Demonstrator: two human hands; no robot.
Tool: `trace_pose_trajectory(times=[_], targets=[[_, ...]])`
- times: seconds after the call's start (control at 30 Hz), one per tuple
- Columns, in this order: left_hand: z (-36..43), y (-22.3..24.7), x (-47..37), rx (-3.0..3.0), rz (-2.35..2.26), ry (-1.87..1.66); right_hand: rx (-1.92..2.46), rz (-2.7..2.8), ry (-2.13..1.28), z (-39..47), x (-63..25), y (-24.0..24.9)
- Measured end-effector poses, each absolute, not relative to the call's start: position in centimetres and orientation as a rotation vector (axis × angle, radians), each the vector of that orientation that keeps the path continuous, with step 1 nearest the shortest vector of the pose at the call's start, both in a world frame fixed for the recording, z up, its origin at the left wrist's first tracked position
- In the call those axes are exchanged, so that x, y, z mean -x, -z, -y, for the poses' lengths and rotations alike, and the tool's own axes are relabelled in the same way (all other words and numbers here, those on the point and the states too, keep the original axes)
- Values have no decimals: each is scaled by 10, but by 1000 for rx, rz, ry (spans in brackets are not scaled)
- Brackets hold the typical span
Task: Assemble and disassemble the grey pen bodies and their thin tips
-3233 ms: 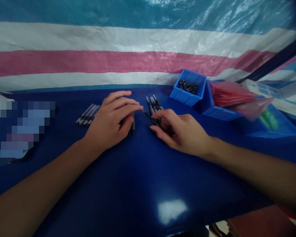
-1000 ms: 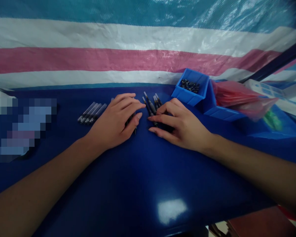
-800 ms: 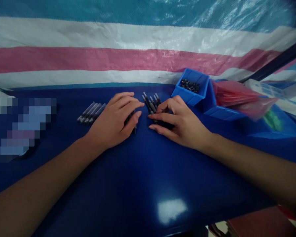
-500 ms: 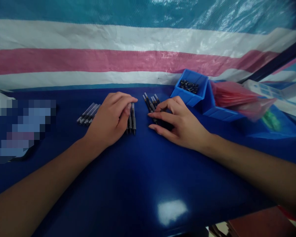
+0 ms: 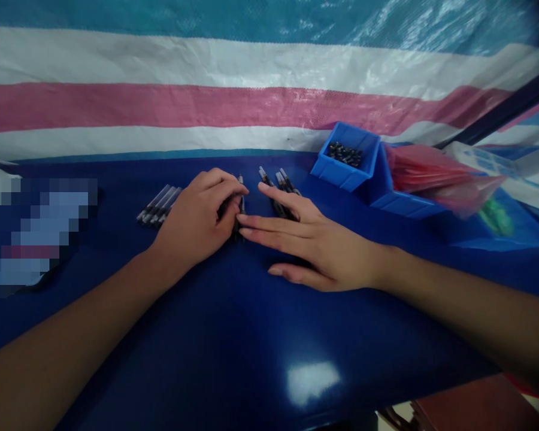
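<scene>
My left hand (image 5: pixel 202 212) is curled on the table around a small group of dark pens (image 5: pixel 241 206), fingertips and thumb closed against them; its fingers hide most of the group. My right hand (image 5: pixel 314 242) lies palm down with its fingers stretched toward the left. Its fingertips touch or nearly touch the same pens. Behind and partly beneath the right hand rests a bunch of dark pens with clear ends (image 5: pixel 287 182). To the left of my left hand, several clear-barrelled pens (image 5: pixel 157 206) lie slanted side by side.
On the right, a blue bin (image 5: pixel 348 158) holds small dark parts. Beside it another blue bin (image 5: pixel 404 200) carries red plastic bags (image 5: pixel 435 173). A blurred-out flat object (image 5: pixel 45 233) lies on the left of the blue table (image 5: pixel 197 347). Striped sheeting (image 5: pixel 161 108) hangs behind.
My right hand has moved left from the right-hand pens and straightened its fingers, reaching the pens at my left hand. My left hand stays almost in place.
</scene>
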State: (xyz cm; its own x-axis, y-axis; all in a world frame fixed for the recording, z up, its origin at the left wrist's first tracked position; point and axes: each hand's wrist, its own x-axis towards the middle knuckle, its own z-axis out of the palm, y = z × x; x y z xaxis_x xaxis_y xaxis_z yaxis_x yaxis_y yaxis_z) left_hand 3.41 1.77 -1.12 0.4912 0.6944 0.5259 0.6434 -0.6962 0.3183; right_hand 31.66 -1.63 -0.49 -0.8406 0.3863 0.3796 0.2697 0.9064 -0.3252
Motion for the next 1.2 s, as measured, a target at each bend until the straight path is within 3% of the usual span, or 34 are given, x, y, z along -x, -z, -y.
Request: trace_pose_trajectory(times=[1.2], targets=[[-17,10,-36,-2643,-1165,-905,719,2464,-216,16,-316,9]])
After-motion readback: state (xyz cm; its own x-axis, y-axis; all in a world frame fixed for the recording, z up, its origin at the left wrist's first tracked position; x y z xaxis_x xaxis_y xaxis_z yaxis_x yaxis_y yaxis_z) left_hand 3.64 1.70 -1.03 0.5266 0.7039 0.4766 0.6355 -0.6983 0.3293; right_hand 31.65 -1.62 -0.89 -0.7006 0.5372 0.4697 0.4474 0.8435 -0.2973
